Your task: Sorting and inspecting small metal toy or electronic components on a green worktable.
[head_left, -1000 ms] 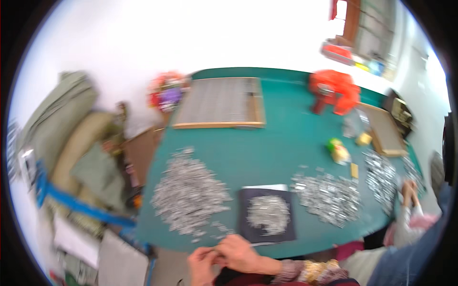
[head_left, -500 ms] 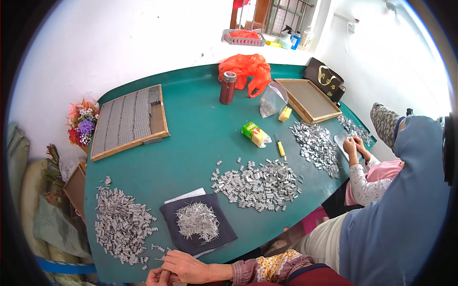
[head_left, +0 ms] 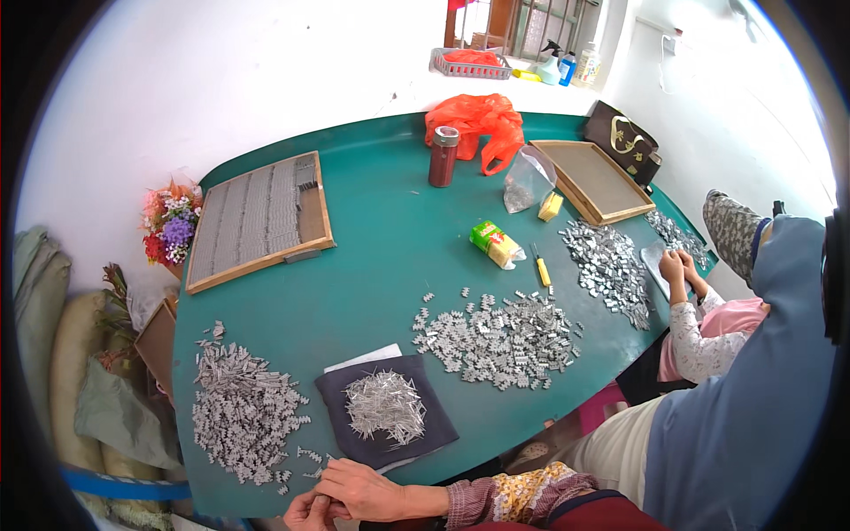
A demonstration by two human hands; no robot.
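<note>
At the table's near edge, my right hand (head_left: pixel 367 491) and my left hand (head_left: pixel 307 512) meet with fingertips pressed together. Both are closed; whatever is between the fingers is too small or hidden to make out. Just beyond them, thin silvery metal pins (head_left: pixel 386 405) lie heaped on a dark folded cloth (head_left: pixel 365 455). A large pile of small grey toothed metal pieces (head_left: pixel 243 416) spreads to the left, with a few loose ones close to my fingers. Right of the cloth is another pile of similar toothed pieces (head_left: pixel 496 341).
A wooden-framed tray (head_left: pixel 257 221) filled with rows of grey pieces is at the far left of the green table (head_left: pixel 381 265). A yellow-handled screwdriver (head_left: pixel 542 270), a packet (head_left: pixel 496 245) and a dark red flask (head_left: pixel 444 157) stand farther off. On the right, a co-worker's hands (head_left: pixel 680 265) work by more metal pieces.
The whole view has shifted a little, so everything appears farther right. My hands stay together at the table edge, with only a slight change in finger position.
</note>
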